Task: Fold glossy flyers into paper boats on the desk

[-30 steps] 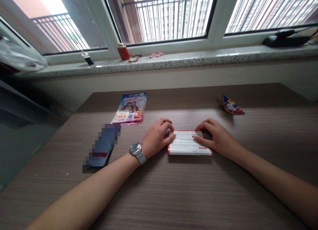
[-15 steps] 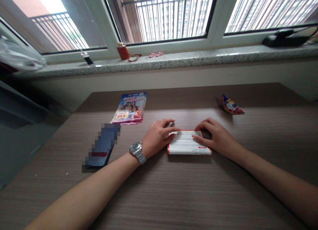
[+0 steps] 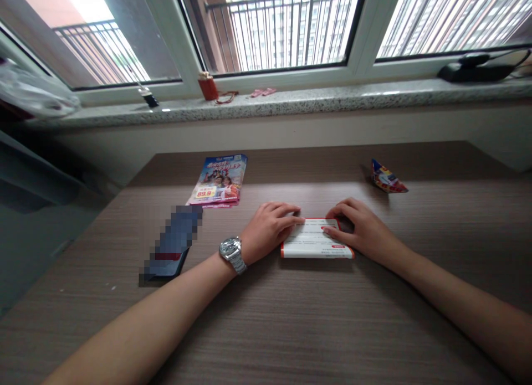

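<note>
A folded white paper [image 3: 313, 242] with red-orange edges and printed text lies on the brown table [image 3: 266, 318]. My left hand [image 3: 270, 230], with a metal watch [image 3: 233, 254] on its wrist, rests at the paper's upper left edge, its fingers close together over that corner. At the right side, my right hand [image 3: 359, 230] has its thumb on the paper and its fingers at the far right corner, with a gap between thumb and fingers.
A stack of colourful flyers [image 3: 220, 180] lies at the back left, with a dark pixelated phone-like object [image 3: 174, 244] nearer me. A folded colourful paper shape [image 3: 387, 177] stands at the back right. Beyond is a stone windowsill [image 3: 299, 99] holding a red container [image 3: 207, 87].
My left hand has shifted slightly right over the paper, and its thumb no longer shows spread apart on top. My right hand and the paper have stayed nearly still.
</note>
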Available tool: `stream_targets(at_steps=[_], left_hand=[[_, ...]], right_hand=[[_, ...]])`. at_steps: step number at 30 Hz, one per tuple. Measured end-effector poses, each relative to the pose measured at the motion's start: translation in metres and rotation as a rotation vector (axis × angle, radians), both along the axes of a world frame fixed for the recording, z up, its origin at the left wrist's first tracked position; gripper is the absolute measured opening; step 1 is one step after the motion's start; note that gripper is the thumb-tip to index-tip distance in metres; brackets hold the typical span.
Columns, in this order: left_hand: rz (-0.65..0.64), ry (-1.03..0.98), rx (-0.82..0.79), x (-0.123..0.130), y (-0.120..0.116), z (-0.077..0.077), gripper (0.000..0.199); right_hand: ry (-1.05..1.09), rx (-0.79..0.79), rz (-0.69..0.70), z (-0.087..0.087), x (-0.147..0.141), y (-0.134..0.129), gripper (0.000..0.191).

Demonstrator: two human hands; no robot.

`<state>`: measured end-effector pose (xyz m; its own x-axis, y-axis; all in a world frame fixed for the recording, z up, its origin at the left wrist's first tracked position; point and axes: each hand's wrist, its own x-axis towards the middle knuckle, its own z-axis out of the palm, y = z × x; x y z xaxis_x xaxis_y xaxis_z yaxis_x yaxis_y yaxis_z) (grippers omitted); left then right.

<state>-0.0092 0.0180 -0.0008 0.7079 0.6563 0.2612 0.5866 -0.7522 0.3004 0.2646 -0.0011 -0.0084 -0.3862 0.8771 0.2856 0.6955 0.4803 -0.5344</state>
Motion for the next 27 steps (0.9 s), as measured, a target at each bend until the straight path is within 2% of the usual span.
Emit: stream_targets(at_steps=[14,21,27], left_hand=[[-0.043,0.102,0.028,0.001,0.002,-0.002,0.035],[-0.04,0.12,0.034,0.001,0.002,-0.002,0.034],[-0.032,0.136,0.027,0.003,0.001,0.002,0.032]], right_hand=[[-0.012,0.031,0.012,0.002,0.0,-0.002,0.019],[0.041,-0.026,0.035,0.006,0.002,0.002,0.021],[0.007,0.082,0.074,0.013,0.001,-0.003,0.024]])
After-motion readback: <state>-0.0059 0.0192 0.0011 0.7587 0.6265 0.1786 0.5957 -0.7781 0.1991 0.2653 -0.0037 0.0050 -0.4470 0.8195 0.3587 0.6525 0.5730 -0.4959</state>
